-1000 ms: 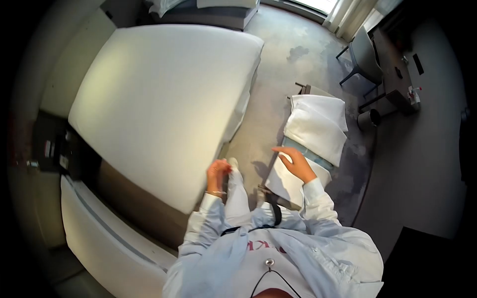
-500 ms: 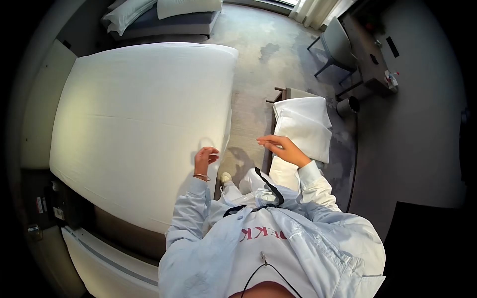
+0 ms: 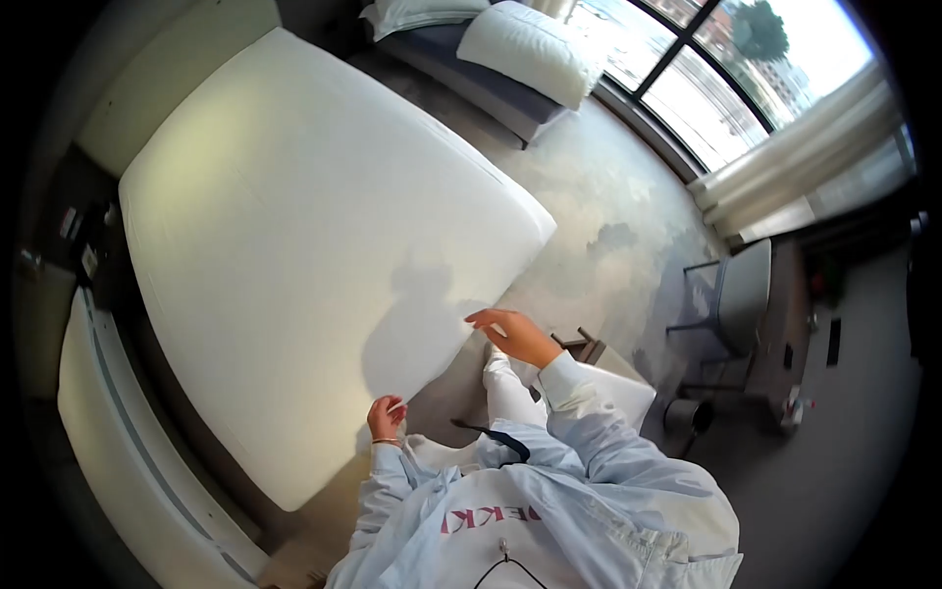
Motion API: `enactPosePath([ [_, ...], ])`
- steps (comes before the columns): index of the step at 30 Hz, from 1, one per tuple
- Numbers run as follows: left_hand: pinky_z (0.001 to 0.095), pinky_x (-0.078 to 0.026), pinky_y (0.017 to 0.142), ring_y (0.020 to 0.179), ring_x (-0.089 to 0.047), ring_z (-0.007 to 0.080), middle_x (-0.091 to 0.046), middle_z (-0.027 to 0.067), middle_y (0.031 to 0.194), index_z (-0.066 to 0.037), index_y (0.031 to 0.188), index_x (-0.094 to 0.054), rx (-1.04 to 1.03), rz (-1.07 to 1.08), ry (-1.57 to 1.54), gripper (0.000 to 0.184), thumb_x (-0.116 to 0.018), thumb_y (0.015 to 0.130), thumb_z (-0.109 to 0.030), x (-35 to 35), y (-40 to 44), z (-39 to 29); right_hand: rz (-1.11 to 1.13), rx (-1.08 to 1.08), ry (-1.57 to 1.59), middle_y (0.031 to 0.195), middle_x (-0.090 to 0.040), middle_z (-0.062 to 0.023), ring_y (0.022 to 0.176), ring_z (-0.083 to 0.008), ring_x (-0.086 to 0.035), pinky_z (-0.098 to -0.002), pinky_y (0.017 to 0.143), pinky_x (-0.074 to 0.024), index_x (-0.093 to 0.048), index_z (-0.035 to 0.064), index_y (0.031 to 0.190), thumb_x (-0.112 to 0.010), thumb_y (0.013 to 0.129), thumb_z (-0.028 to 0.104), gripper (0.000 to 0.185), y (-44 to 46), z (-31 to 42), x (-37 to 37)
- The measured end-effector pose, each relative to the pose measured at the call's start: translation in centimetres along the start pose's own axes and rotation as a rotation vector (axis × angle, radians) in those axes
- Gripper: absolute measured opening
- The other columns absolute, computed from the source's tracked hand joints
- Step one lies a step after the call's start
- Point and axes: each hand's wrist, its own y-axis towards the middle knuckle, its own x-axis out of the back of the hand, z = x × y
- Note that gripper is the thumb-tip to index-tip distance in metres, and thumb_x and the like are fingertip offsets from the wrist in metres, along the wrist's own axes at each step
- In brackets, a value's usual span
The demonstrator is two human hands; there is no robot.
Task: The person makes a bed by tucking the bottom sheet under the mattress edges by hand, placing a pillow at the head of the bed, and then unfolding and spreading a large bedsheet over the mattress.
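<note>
A bed [image 3: 294,226] covered by a smooth white sheet fills the left and middle of the view, with my shadow across its near side. Close to the bed's near edge is my left hand [image 3: 387,419], loosely curled and holding nothing that I can see. My right hand [image 3: 515,336] hovers by the same edge, farther toward the bed's foot corner, fingers stretched out and empty. Whether either hand touches the sheet I cannot tell. Folded white linen [image 3: 620,391] lies on a low bench [image 3: 628,363], partly hidden behind my right sleeve.
Behind the bed, a grey couch [image 3: 442,54] bears a white duvet [image 3: 530,49] and a pillow [image 3: 422,12]. To the right stand a chair [image 3: 741,299], a desk [image 3: 785,324] and a dark waste bin [image 3: 687,417]. A headboard panel [image 3: 186,79] borders the bed.
My view has turned right, bringing the large window and curtain into sight. I have moved along the bed's edge toward its foot; my right hand is now near that edge.
</note>
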Motion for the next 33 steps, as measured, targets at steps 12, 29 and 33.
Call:
enactPosePath([
  [12,0.0298,-0.047,0.074,0.085,-0.061,0.0192,-0.063,0.0082,0.092,-0.003,0.096,-0.054,-0.581,-0.079,0.086,0.020,-0.053,0.086,-0.021,-12.0,-3.0,8.8,0.729,0.285,-0.414,0.106,-0.058,-0.0102,0.099,-0.0294,-0.052,-0.0383,0.086,-0.0412,-0.056,0.0117,0.108,-0.051,0.079,0.006,0.029,8.4,-6.3,-0.9],
  [29,0.0510,-0.016,0.102,0.128,-0.028,0.0301,-0.034,0.0067,0.138,-0.011,0.132,-0.037,-0.954,-1.152,1.179,0.054,-0.048,0.083,-0.030,0.1,16.1,13.4,0.088,0.774,-0.770,0.135,-0.037,-0.0117,0.128,-0.0284,-0.029,-0.0426,0.106,-0.0091,-0.044,0.0168,0.129,-0.041,0.086,0.026,0.044,9.2,-24.3,-27.6],
  [33,0.0481,-0.015,0.101,0.125,-0.033,0.0309,-0.043,0.0080,0.131,-0.010,0.127,-0.045,-1.268,-1.334,1.012,0.043,-0.030,0.089,-0.024,-0.5,18.0,15.6,-0.002,0.902,-0.746,0.134,-0.040,-0.0102,0.126,-0.0281,-0.032,-0.0427,0.105,-0.0119,-0.044,0.0164,0.128,-0.043,0.085,0.028,0.045,7.6,-25.6,-28.1],
])
